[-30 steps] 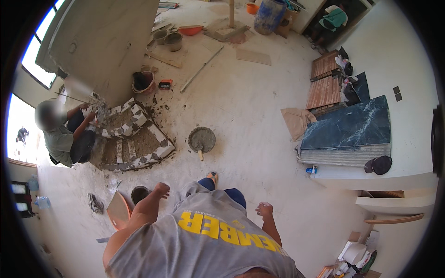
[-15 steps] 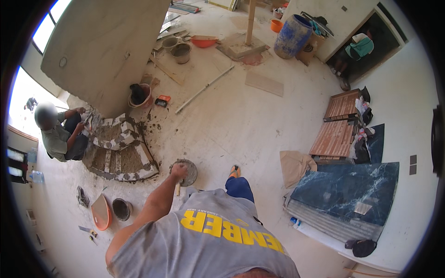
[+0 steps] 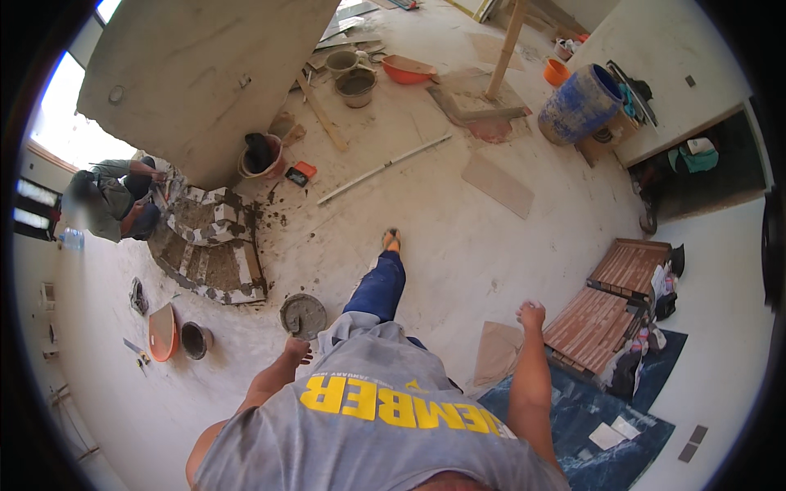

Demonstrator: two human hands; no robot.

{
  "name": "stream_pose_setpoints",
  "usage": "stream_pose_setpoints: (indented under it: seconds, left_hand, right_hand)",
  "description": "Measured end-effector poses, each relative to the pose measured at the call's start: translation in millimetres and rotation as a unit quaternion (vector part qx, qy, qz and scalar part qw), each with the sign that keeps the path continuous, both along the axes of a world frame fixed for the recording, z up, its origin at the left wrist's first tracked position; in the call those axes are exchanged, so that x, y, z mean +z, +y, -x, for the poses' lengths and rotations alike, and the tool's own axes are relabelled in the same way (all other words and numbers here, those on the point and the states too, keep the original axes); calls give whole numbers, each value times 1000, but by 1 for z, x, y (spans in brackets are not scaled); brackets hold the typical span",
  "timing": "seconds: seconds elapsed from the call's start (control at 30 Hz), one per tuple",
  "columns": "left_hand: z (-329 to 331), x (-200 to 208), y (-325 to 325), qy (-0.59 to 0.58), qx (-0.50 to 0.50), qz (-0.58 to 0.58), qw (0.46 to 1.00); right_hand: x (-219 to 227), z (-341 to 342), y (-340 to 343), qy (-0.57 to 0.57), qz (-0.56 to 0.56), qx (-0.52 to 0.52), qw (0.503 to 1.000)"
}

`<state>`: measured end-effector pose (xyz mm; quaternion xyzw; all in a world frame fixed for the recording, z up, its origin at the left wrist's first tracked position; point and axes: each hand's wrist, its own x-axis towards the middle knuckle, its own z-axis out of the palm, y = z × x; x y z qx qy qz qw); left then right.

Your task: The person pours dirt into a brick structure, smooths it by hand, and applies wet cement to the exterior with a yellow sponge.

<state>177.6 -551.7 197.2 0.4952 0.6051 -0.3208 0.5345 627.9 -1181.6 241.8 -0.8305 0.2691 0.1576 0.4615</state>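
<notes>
The round mortar bucket (image 3: 303, 317) stands on the pale, smeared floor (image 3: 446, 274) just ahead of the left hand (image 3: 295, 353), the nearer one; its circular mouth, filled with grey, wet-looking paste, shows no long axis. The left fingers are parted and slightly curled, with nothing visible between them. Well to the bucket's right, the right hand (image 3: 532, 316) has loosely bent fingers, gripping nothing visible, near a creased brown sheet (image 3: 496, 355). Farther right of the bucket lie ribbed red-brown panels (image 3: 588, 324) and a glossy, white-veined dark slab (image 3: 565, 421); left of it, rough curved blockwork (image 3: 245, 263) rises in steps.
</notes>
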Motion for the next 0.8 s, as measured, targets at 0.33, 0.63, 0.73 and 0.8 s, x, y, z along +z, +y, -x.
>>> stream_pose_setpoints:
  seconds: [0.33, 0.63, 0.73, 0.8]
  left_hand:
    - [-257, -52, 48, -27, -500, -37, 865]
    - [-450, 17, 195, -87, 110, -124, 982]
    - [-497, 29, 224, -132, 166, -164, 963]
    - [-527, 40, 231, -127, 175, -135, 967]
  right_hand:
    - [-21, -194, 210, 218, 1, 101, 971]
    - [1, -356, 320, 165, 72, 229, 957]
    - [-2, -412, 347, 147, 110, 294, 938]
    - [-12, -446, 354, 153, 156, 343, 913]
